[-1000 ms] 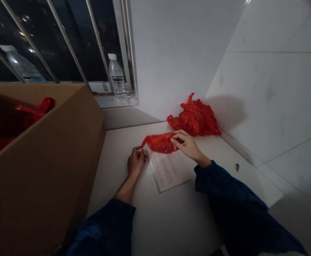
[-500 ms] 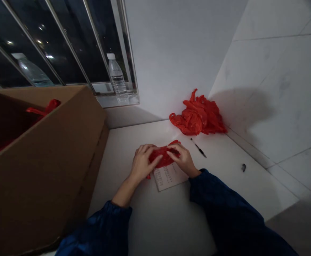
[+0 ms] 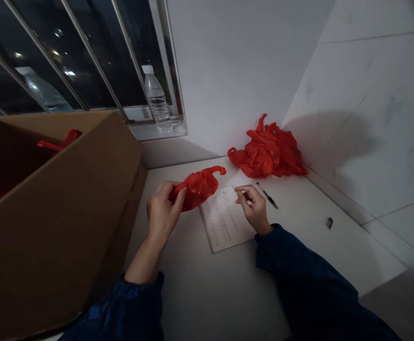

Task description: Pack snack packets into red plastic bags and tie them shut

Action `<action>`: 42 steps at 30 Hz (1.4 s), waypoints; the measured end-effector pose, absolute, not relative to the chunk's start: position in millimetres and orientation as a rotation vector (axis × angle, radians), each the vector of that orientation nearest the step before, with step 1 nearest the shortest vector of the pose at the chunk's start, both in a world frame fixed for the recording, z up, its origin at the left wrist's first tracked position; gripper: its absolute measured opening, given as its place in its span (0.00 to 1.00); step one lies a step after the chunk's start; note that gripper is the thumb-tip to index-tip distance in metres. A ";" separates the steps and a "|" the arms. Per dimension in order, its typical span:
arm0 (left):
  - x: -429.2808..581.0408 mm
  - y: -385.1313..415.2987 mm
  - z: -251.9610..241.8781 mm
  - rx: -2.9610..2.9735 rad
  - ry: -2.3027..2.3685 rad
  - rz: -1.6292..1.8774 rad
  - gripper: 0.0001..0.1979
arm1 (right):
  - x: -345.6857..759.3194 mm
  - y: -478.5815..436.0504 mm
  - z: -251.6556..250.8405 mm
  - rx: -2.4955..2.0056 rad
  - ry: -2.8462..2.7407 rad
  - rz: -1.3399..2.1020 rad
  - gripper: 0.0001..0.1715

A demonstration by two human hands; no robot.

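Briefly, the left hand [image 3: 162, 208] gripped a crumpled red plastic bag [image 3: 197, 189] between thumb and curled fingers, lifting it above the worktop [image 3: 207, 293], with one handle loop pointing toward 2 o'clock. The right hand [image 3: 252, 206] was partly curled, thumb and forefinger close together, and held nothing visible; it hung over the right edge of a printed sheet [image 3: 224, 218]. With that sheet as dial centre, the bag lay at 10 o'clock, a heap of red plastic bags [image 3: 267, 151] at 1 o'clock against the tiled wall [image 3: 363, 142], and a black pen [image 3: 267, 195] at 2 o'clock. A cardboard box [image 3: 61, 213] stood at 9 o'clock, with a red bag [image 3: 63, 139] showing inside it. A water bottle [image 3: 157, 99] stood upright on the window sill [image 3: 146, 131] at 11 o'clock.
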State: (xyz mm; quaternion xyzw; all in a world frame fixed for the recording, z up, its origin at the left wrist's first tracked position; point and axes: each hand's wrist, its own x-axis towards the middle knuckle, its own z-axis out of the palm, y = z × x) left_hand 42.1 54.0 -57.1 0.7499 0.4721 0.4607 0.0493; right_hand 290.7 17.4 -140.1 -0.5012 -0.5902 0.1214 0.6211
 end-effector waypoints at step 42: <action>71.9 46.0 -86.0 2.336 1.056 0.828 0.08 | 266.1 12.7 -138.7 -1.204 -1.483 0.455 0.16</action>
